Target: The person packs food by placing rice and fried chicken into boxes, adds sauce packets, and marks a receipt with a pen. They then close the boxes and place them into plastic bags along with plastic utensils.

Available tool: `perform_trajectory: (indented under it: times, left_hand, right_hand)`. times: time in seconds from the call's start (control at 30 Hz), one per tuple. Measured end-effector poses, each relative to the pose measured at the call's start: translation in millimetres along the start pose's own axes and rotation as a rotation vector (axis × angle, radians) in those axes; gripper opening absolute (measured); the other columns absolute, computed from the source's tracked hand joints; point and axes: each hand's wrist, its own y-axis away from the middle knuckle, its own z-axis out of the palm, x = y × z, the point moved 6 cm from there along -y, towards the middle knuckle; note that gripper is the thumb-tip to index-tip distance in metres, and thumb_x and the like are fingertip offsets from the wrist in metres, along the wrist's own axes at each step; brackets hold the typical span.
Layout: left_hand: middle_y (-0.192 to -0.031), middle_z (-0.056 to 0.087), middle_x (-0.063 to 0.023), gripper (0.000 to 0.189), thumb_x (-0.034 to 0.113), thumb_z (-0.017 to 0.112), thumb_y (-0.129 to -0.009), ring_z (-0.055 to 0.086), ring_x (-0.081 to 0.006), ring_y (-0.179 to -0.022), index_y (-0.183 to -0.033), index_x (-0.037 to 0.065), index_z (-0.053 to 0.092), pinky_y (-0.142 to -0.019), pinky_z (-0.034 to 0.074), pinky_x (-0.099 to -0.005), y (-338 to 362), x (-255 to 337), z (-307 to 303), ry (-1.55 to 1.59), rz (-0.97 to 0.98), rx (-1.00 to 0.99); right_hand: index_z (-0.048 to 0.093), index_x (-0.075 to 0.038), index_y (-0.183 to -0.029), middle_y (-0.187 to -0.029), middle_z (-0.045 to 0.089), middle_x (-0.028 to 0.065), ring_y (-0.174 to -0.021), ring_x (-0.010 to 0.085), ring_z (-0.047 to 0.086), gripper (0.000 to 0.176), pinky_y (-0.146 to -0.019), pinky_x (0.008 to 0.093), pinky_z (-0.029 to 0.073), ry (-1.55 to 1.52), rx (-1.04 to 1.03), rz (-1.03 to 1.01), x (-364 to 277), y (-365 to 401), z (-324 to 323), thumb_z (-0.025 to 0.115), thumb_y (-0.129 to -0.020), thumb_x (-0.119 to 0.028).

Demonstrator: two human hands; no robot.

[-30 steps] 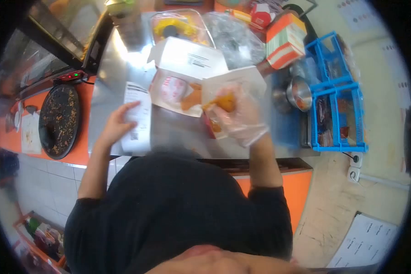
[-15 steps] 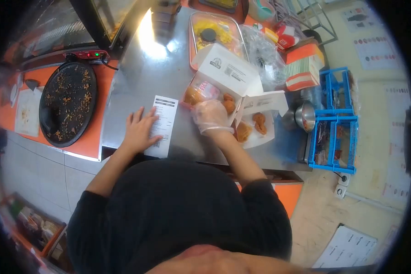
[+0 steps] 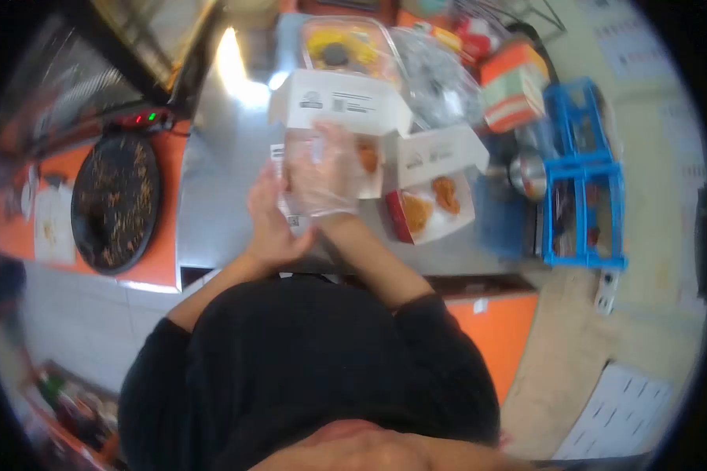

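Observation:
A printed paper receipt [image 3: 294, 222] stands tilted up between my hands, seen as a narrow strip. My bare left hand [image 3: 277, 228] is curled around its near end, thumb toward the right. My right hand [image 3: 326, 177], in a clear plastic glove, is just right of the receipt, over the near left part of a large open cardboard box [image 3: 346, 102]; its fingers are smeared by motion. A piece of fried chicken [image 3: 368, 157] shows in that box. Beside it, a smaller open box [image 3: 401, 216] contains a bun-like item [image 3: 414, 212] and another fried chicken piece [image 3: 445, 192].
A tray of yellow food [image 3: 353, 47] sits behind the boxes, next to clear plastic bags [image 3: 440, 78]. An orange carton [image 3: 513, 90], a metal bowl [image 3: 530, 173] and a blue rack [image 3: 581, 173] stand at right. A dark round pan [image 3: 116, 204] with crumbs lies at left.
The receipt has come up off the counter and tilted toward the right hand. My left hand has moved right and curled around it. My gloved hand has shifted left, and the large box sits farther left.

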Motion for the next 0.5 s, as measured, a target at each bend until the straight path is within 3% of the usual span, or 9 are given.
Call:
perform_trajectory:
  times: [0.07,0.1,0.17,0.2,0.27,0.37,0.4,0.47,0.5]
  left_hand:
    - [-0.143,0.021,-0.0302,0.089,0.029,0.072,-0.070,0.025,-0.0423,-0.131,-0.139,0.006,0.020,-0.102,0.019,-0.0519,-26,-5,-9,-0.006,0.032,0.247]
    - [-0.143,0.021,-0.0302,0.089,0.029,0.072,-0.070,0.025,-0.0423,-0.131,-0.139,0.006,0.020,-0.102,0.019,-0.0519,-33,0,-14,0.029,0.075,0.217]
    - [-0.141,0.024,-0.0302,0.086,0.024,0.072,-0.071,0.027,-0.0422,-0.131,-0.138,0.006,0.021,-0.102,0.021,-0.0515,-37,18,-32,-0.128,0.282,0.188]
    - [-0.140,0.027,-0.0299,0.084,0.021,0.072,-0.070,0.028,-0.0419,-0.130,-0.138,0.010,0.022,-0.102,0.022,-0.0516,-37,22,-36,-0.193,0.357,0.198]
    - [-0.141,0.026,-0.0298,0.085,0.018,0.073,-0.070,0.030,-0.0415,-0.129,-0.138,0.012,0.022,-0.103,0.022,-0.0504,-29,26,-36,-0.026,0.459,0.116]
    - [-0.141,0.026,-0.0295,0.085,0.016,0.072,-0.070,0.032,-0.0412,-0.128,-0.138,0.013,0.022,-0.102,0.025,-0.0502,-6,37,-37,0.179,0.680,-0.101]
    - [-0.139,0.030,-0.0283,0.078,0.015,0.070,-0.073,0.034,-0.0408,-0.126,-0.137,0.012,0.026,-0.102,0.027,-0.0490,5,39,-37,0.186,0.702,-0.072]
    - [-0.132,0.041,-0.0236,0.056,0.010,0.063,-0.078,0.041,-0.0367,-0.121,-0.129,0.006,0.038,-0.101,0.031,-0.0453,14,40,-33,0.221,0.595,-0.064]
    - [-0.125,0.050,-0.0201,0.042,0.006,0.057,-0.082,0.047,-0.0331,-0.117,-0.123,0.001,0.047,-0.100,0.034,-0.0427,2,30,-22,0.260,0.497,-0.113]
  right_hand:
    - [0.053,0.001,-0.112,-0.106,0.055,0.0179,-0.101,0.0313,0.053,0.036,-0.091,0.0399,0.039,0.046,-0.040,-0.063,-19,11,7,0.058,-0.081,-0.017]
    - [0.053,0.001,-0.112,-0.106,0.055,0.0179,-0.101,0.0313,0.053,0.036,-0.091,0.0399,0.039,0.071,0.013,-0.045,-22,19,5,0.058,-0.081,-0.017]
    - [0.048,0.001,-0.121,-0.113,0.055,0.0171,-0.105,0.0301,0.052,0.042,-0.094,0.0386,0.038,-0.285,0.055,0.081,-18,41,8,0.056,-0.084,-0.018]
    - [0.048,0.001,-0.121,-0.113,0.055,0.0171,-0.105,0.0301,0.052,0.042,-0.094,0.0386,0.038,-0.262,0.110,0.077,-21,50,3,0.056,-0.084,-0.018]
    - [0.037,0.001,-0.133,-0.129,0.047,0.0202,-0.119,0.0286,0.045,0.050,-0.102,0.0368,0.032,-0.401,0.089,0.372,-11,78,8,0.051,-0.088,-0.014]
    - [0.024,0.002,-0.140,-0.140,0.034,0.0199,-0.130,0.0253,0.034,0.052,-0.107,0.0333,0.027,-0.568,0.266,0.394,15,123,13,0.043,-0.093,-0.009]
    - [0.018,0.001,-0.142,-0.145,0.026,0.0177,-0.134,0.0243,0.027,0.051,-0.109,0.0301,0.025,-0.480,0.377,0.364,14,139,7,0.038,-0.096,-0.009]
    - [0.021,0.001,-0.141,-0.142,0.031,0.0180,-0.132,0.0237,0.030,0.049,-0.108,0.0296,0.026,-0.165,0.288,0.432,-33,161,0,0.036,-0.097,-0.014]
    - [0.031,0.002,-0.134,-0.131,0.041,0.0204,-0.121,0.0238,0.041,0.045,-0.101,0.0330,0.033,-0.136,0.182,0.481,-66,166,-11,0.040,-0.094,-0.018]
